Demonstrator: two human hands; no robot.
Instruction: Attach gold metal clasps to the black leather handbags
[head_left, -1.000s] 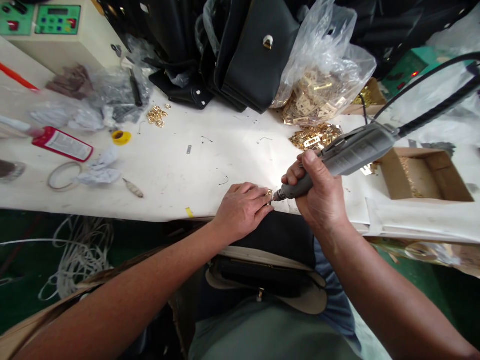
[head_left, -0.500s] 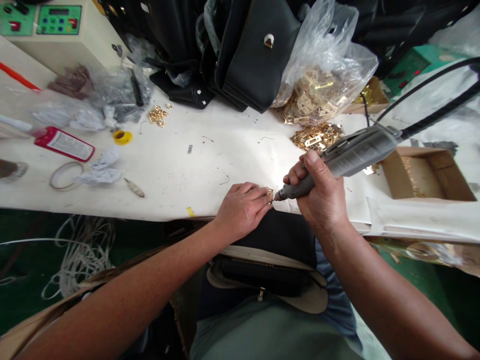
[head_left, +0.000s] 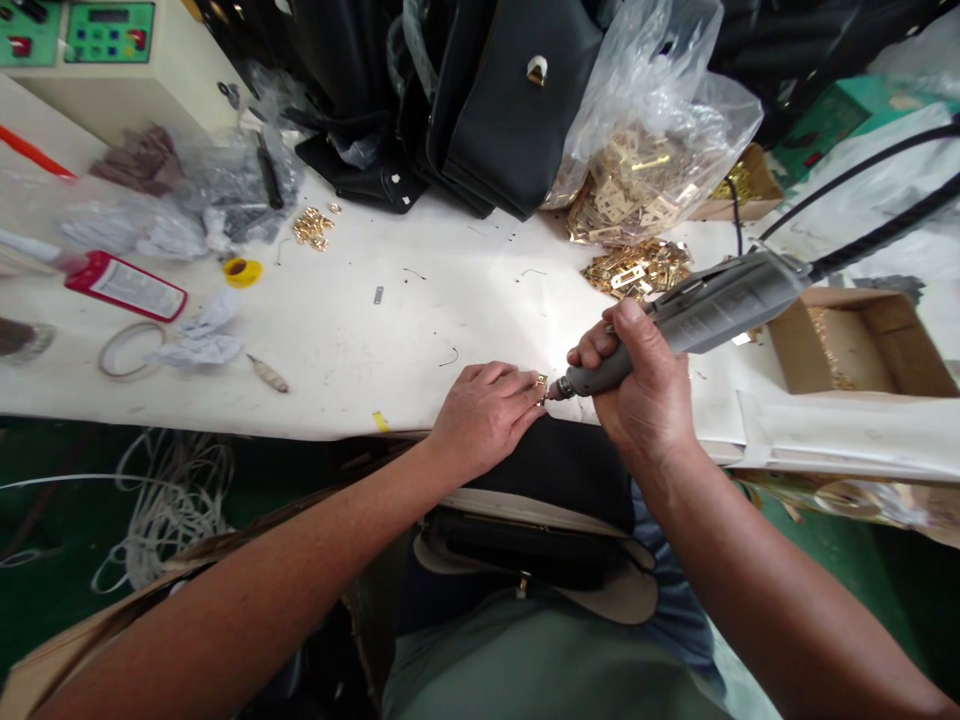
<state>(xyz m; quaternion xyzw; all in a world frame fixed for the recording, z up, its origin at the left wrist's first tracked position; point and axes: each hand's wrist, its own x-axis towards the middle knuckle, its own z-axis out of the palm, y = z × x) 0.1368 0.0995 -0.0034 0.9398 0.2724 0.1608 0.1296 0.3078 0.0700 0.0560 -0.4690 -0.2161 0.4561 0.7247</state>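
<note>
My right hand [head_left: 649,385] is wrapped round a grey electric screwdriver [head_left: 712,310], tilted so that its tip points left and down. The tip meets a small gold metal plate [head_left: 541,384] at the table edge. My left hand [head_left: 489,415] presses its closed fingers on that plate, partly covering it. Beneath both hands a black handbag [head_left: 570,470] with a beige edge lies over my lap, its flap reaching up to the table. A gold clasp [head_left: 523,584] shows on the bag's lower part. Any screw under the tip is too small to make out.
Loose gold plates [head_left: 637,268] lie below a clear plastic bag [head_left: 637,180] of more plates. At right stands an open cardboard box [head_left: 862,345]. Black handbags [head_left: 517,110] line the back. A red bottle [head_left: 126,285], yellow tape roll [head_left: 242,272] and gold rings [head_left: 312,229] are at left.
Both hands, the screwdriver and the plate stay nearly in place. The view has shifted very slightly; the table items sit a few pixels differently.
</note>
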